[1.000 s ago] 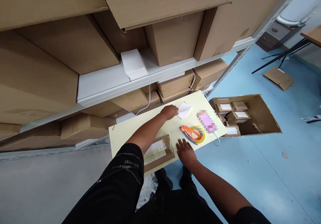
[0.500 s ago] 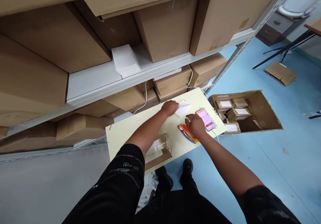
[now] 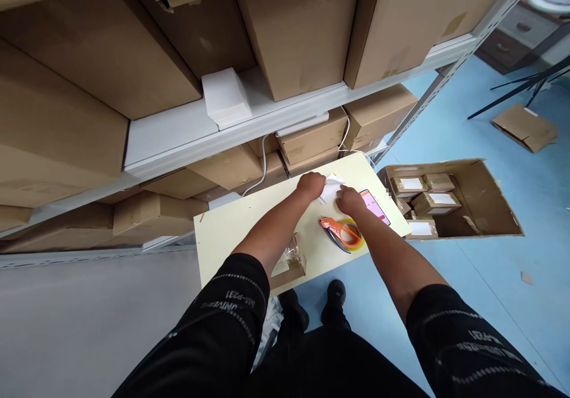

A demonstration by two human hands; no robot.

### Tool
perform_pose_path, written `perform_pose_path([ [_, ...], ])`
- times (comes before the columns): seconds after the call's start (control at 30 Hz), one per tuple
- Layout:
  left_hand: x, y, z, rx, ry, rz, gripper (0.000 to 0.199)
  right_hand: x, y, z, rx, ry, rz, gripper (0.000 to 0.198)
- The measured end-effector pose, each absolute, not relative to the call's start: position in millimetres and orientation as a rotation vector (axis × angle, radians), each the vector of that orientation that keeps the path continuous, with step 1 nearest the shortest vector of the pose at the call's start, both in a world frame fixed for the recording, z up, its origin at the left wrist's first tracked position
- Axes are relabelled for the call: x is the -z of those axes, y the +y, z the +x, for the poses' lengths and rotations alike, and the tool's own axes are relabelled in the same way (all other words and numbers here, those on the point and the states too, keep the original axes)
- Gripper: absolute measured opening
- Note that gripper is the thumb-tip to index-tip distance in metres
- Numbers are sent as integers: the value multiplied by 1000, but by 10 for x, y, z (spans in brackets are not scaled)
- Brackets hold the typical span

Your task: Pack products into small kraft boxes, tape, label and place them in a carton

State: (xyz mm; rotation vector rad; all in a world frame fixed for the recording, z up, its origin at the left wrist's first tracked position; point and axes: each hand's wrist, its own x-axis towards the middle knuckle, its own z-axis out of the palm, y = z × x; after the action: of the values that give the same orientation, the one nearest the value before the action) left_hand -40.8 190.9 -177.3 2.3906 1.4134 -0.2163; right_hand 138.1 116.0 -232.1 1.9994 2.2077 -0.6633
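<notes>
Over the far part of a pale yellow table (image 3: 249,220), my left hand (image 3: 312,185) is closed on the left side of a white paper sheet (image 3: 330,190). My right hand (image 3: 350,201) pinches the sheet's right side. Part of the paper is hidden by my fingers. Just below lies an orange tape dispenser (image 3: 338,229) with a yellow-edged roll. A phone with a pink screen (image 3: 374,207) rests to the right of my right hand. By my left forearm a small taped cardboard box (image 3: 291,264) sits at the table's near edge, partly covered by the arm.
Shelving with large cardboard boxes (image 3: 303,35) stands beyond the table. A white stack of paper (image 3: 226,98) is on its shelf (image 3: 164,133). An open carton (image 3: 494,208) holding several small boxes is to the right. White cables hang behind the table.
My right hand has moved up from beside the tape dispenser to the paper and taken its right side. The dispenser is now more exposed. The view has shifted slightly.
</notes>
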Motion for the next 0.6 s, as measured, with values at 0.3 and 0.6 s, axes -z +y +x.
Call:
perform_pose_path([
  [0.3,1587,2170,-496,-74,1795,1993,33,2380,1211,1431,718,2173,2028,51],
  [0.6,1113,2051,-846,-897,1709,1687,27,2351,1270,1467,779,2131,2108,58],
])
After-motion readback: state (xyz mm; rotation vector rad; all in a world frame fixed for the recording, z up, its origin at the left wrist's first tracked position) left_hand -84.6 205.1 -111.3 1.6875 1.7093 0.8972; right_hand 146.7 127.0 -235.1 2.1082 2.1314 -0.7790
